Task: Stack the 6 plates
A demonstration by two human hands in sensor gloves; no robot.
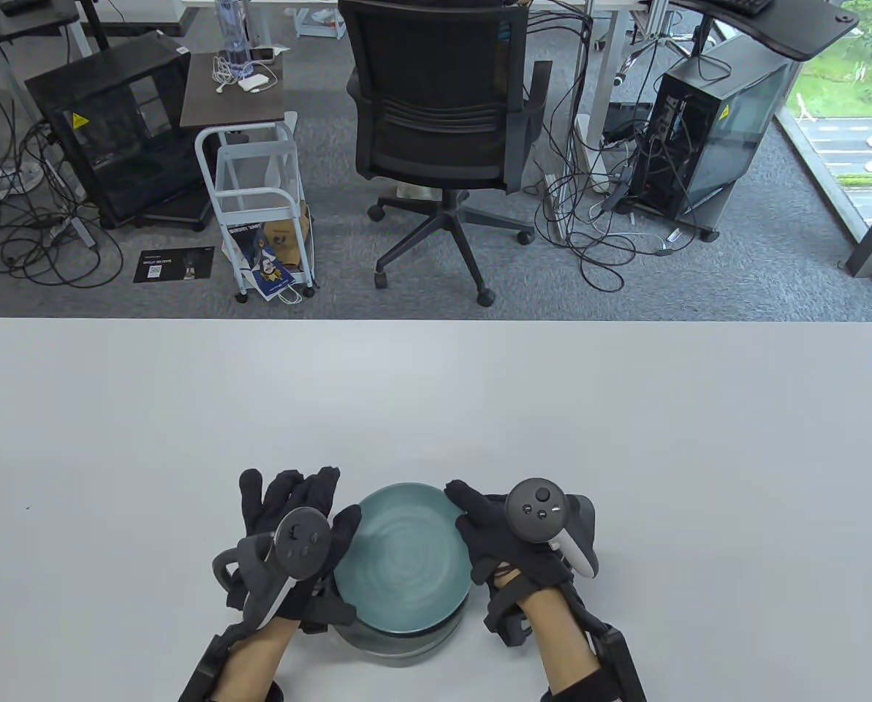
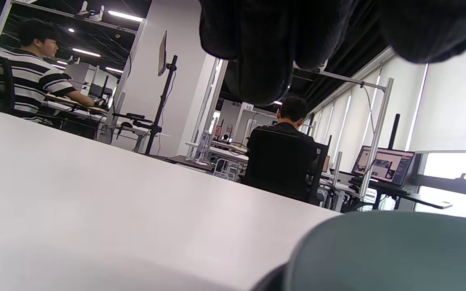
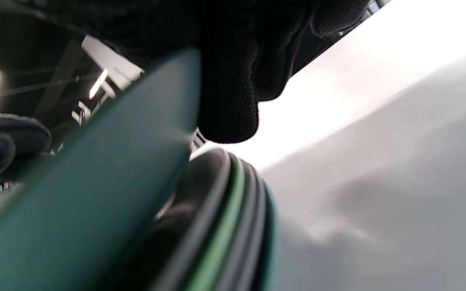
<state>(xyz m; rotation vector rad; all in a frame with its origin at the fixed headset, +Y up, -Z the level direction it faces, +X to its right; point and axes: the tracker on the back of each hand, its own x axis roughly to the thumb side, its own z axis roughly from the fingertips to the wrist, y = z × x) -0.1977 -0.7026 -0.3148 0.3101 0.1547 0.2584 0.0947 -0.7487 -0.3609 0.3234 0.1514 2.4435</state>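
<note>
- Gloved fingers [image 3: 225, 101] of right hand [image 1: 512, 545] closest to lens in right wrist view, pressed together against rim of teal plate [image 1: 403, 559], thumb side not clear there.
- From table view: right fingertips on plate's rim at about 2 o'clock, left hand [image 1: 297, 541] at rim near 9 o'clock, thumb against edge, other left fingers loosely spread and pointing to 12 o'clock over table.
- Whether left fingers truly grip or only steady: cannot tell; left wrist view shows dark fingertips [image 2: 265, 52] hanging at top, clear of plate's grey-green edge [image 2: 390, 250] low at right.
- Plate held between both hands, tilted, near edge lower, far edge raised; round, so no long axis to speak of.
- Directly beneath: stack of plates [image 3: 225, 226], dark and green rims nested, showing in table view only as a sliver at 6 o'clock under teal plate.
- Count of rims in stack uncertain from blur; several at least.
- Key relation: held plate sits just above stack and slightly toward 12 o'clock of it, not yet seated flat; both hands equally near, one each side.
- Judged step: lowering last plate onto pile; needs levelling and small shift toward 6 o'clock so rims nest.
- Risk: tilted plate sliding off toward 6 o'clock if released early.
- White table [image 1: 436, 395] under everything; office chair [image 1: 436, 124] beyond at 12 o'clock.
</note>
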